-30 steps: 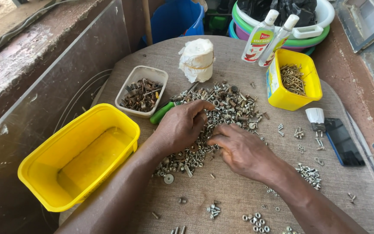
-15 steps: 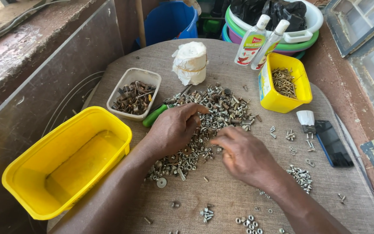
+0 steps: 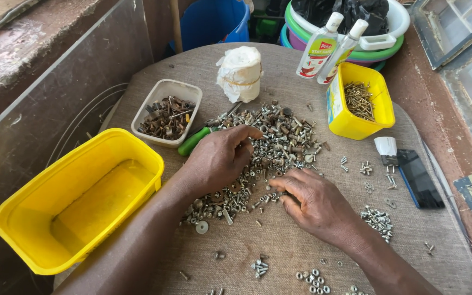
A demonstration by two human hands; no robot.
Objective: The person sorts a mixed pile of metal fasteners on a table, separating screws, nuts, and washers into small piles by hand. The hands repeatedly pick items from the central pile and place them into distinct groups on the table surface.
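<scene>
Round table [image 3: 154, 82] covered in coarse brown cloth; its rim curves from 9 o'clock over the top to 3 o'clock, with a dark wall panel close along the left and a reddish ledge down the right. Central heap of mixed screws, nuts and washers [image 3: 279, 136] runs from table centre toward 7 o'clock. Left hand [image 3: 217, 158] lies palm down on the heap's left part, fingers curled together, tips buried in the hardware; whether they pinch a piece cannot be told. Right hand [image 3: 315, 202] rests palm down at the heap's lower right edge, fingers held close and extended toward 9 o'clock, tips touching loose pieces. Open cloth lies mainly at 5 to 6 o'clock, broken by small sorted clusters: one at [image 3: 259, 266], one at [image 3: 312, 278], a larger one at [image 3: 378, 218]. At 8 o'clock, a large yellow tub [image 3: 39, 240] overhangs the table edge beside the left forearm. At 10 o'clock, a clear tray of rusty hardware [image 3: 167, 114], with a green-handled tool [image 3: 195, 141] just beside it, its tip under the heap. At 12 o'clock, a white wrapped roll [image 3: 240, 74]. At 1 to 2 o'clock, a small yellow box of nails [image 3: 359, 104], two white squeeze bottles [image 3: 329, 46] leaning behind it. At 3 o'clock, a dark phone [image 3: 419, 177] near the rim.
</scene>
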